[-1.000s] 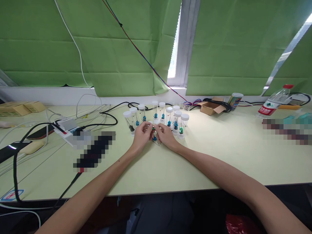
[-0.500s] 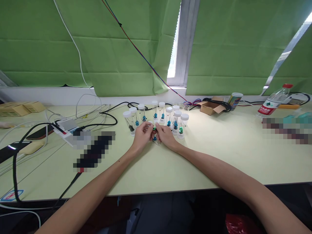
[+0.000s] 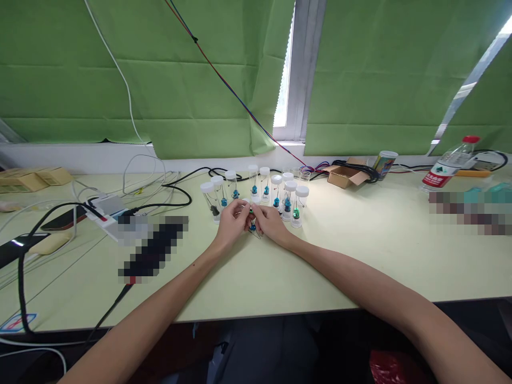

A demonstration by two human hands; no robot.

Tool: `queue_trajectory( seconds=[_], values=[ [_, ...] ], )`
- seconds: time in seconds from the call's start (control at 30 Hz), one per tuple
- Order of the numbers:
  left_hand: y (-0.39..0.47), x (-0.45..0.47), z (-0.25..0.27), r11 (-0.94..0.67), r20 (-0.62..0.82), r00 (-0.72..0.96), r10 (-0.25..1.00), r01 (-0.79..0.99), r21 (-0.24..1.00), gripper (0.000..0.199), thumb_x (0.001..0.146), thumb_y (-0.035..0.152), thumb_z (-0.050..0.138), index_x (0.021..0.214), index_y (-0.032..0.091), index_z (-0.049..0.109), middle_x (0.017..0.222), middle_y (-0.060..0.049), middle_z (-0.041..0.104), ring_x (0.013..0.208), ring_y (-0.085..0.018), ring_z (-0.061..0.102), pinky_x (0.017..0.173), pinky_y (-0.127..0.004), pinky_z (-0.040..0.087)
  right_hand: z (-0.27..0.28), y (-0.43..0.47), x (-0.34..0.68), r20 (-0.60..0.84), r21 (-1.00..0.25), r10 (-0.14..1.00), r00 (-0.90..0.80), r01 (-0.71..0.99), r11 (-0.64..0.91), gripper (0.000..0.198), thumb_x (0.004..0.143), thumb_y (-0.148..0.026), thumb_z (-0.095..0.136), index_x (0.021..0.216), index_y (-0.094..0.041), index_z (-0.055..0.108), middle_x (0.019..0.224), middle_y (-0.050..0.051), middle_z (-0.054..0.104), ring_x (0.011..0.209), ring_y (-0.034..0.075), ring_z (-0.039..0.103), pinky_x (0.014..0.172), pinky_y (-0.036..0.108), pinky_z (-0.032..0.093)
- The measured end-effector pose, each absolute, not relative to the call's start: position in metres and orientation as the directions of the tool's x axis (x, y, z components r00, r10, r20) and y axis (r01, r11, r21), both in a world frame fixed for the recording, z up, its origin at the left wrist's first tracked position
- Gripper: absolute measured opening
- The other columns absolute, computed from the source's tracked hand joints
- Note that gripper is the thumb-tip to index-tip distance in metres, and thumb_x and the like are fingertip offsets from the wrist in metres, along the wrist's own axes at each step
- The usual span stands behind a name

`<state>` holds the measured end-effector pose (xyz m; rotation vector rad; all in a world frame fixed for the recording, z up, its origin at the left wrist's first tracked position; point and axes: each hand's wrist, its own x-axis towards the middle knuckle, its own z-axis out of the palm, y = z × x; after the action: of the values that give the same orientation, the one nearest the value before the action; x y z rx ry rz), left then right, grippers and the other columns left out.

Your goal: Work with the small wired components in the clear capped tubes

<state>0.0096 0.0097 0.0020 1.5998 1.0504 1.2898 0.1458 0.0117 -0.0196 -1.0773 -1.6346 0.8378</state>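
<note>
My left hand [image 3: 232, 223] and my right hand [image 3: 272, 224] meet over the table, fingertips pinched together. Between them they grip a small shiny green piece [image 3: 251, 210], mostly covered by the fingers. Just below the fingers shows a blue piece with thin wire legs [image 3: 252, 228]; whether it is held or lies on the table is unclear. Clear tubes with white caps stand around the hands in an arc. Most contain blue wire-legged pieces, such as the tube at the back [image 3: 264, 184]. The front right tube [image 3: 301, 205] holds a green one, the far left tube [image 3: 209, 201] a dark one.
On the left are a power strip [image 3: 110, 213], tangled cables and a blurred black object [image 3: 154, 248]. An open cardboard box [image 3: 342, 177], a printed can [image 3: 384, 164] and a red-capped water bottle [image 3: 446, 168] line the back right. The table's front edge runs beneath my forearms.
Both hands stay together at the same spot, with the fingers shifted slightly around the green piece, which now shows less. The whole view has moved a little.
</note>
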Motion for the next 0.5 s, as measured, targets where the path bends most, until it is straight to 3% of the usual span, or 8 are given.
queue_trajectory(
  seconds=[0.23,0.5],
  values=[
    [0.0106,0.0094,0.0007,-0.337,0.321,0.136,0.937,0.111,0.935,0.027,0.085,0.046,0.064,0.085,0.019,0.056,0.058,0.002,0.058,0.045,-0.011,0.051,0.045,-0.024,0.041,-0.0225,0.0137,0.1450,0.335,-0.897,0.933,-0.127,0.259,0.358,0.063,0.097,-0.066,0.031,0.057,-0.020,0.048,0.046,-0.001,0.052,0.047,0.012,0.051,0.061,0.026,0.042],
    [0.0109,0.0091,0.0021,-0.329,0.315,0.123,0.941,0.117,0.937,0.027,0.085,0.045,0.064,0.085,0.020,0.055,0.056,0.002,0.057,0.045,-0.012,0.050,0.045,-0.024,0.041,-0.0195,0.0114,0.1458,0.349,-0.889,0.927,-0.138,0.265,0.374,0.053,0.098,-0.060,0.037,0.066,-0.020,0.050,0.048,-0.003,0.052,0.049,0.012,0.051,0.060,0.026,0.041]
  ],
)
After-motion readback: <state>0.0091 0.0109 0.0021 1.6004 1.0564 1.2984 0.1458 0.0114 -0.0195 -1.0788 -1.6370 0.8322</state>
